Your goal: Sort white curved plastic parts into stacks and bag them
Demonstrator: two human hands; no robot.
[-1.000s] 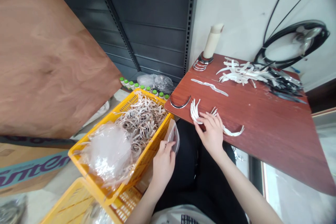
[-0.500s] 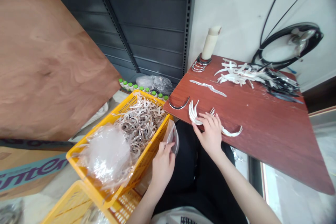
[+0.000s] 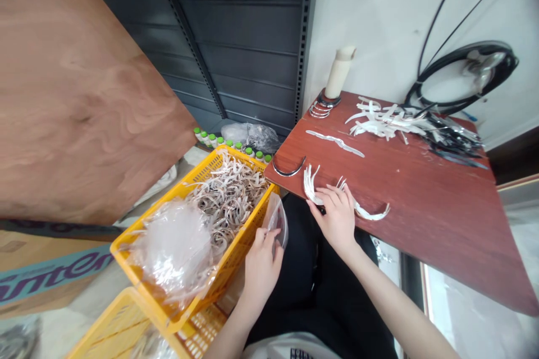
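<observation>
My left hand [image 3: 263, 261] is closed on the edge of a clear plastic bag [image 3: 275, 216], held over my lap beside the yellow crate. At the table's front edge, my right hand [image 3: 334, 213] has its thumb and fingers around a small bundle of curved white strips [image 3: 310, 185], lying on the tabletop. The fingers cover the middle of the bundle. Just right of that hand lies another curved white piece [image 3: 373, 214]. To the left, near the table corner, is a dark, shiny curved piece [image 3: 289, 171].
The yellow crate [image 3: 236, 261] at left holds a heap of curved strips [image 3: 231, 196] and clear bags [image 3: 174, 249]. Farther back on the red-brown table [image 3: 438, 207] are white strips [image 3: 379, 120], dark strips [image 3: 455, 137], and a pale tube [image 3: 339, 76]. Green-capped bottles [image 3: 229, 143] stand behind the crate.
The view has shifted slightly. Both hands stay in nearly the same places, the left on the bag and the right at the white strips.
</observation>
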